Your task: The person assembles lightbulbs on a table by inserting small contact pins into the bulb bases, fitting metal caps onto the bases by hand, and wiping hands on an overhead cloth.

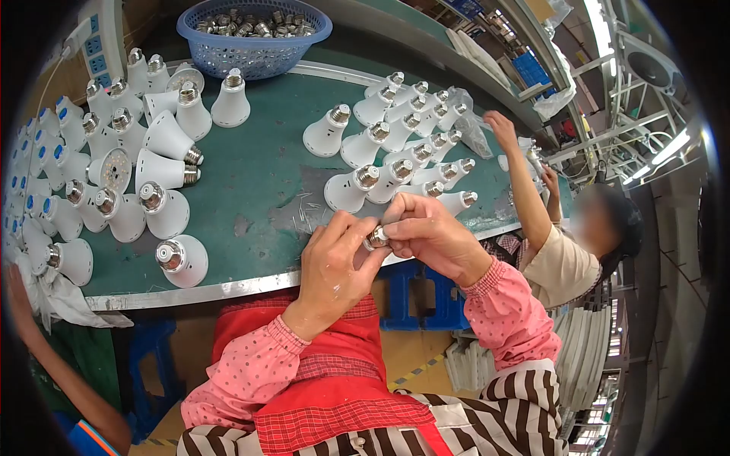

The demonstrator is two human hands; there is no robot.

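Striped shirt [487,429] and red apron [327,365] fill the bottom of the view, nearest the camera, with pink dotted sleeves at both wrists. Both hands meet just above the front edge of the green table [255,182]. Metal cap [376,238] is between them, small, silver, with a ridged side; its long axis looks tilted, roughly lower left to upper right, but fingers cover part of it, so which end is the open one can't be told. Left hand [334,270] has thumb and fingers closed on the cap from the left side. Right hand [437,235] pinches it between thumb and index finger from the right. Thin pins [308,211] lie scattered on the tabletop just beyond the left hand. White bulb bodies [346,191] stand in a group past the hands, metal ends up, some leaning. More bulbs [166,211] are at left, mostly upright, a few on their sides with metal ends toward the right. Blue basket [255,57] at the far edge holds many metal caps [262,26]. Co-worker's hand [502,131] is raised at the right; another person's arm [65,372] shows at lower left.
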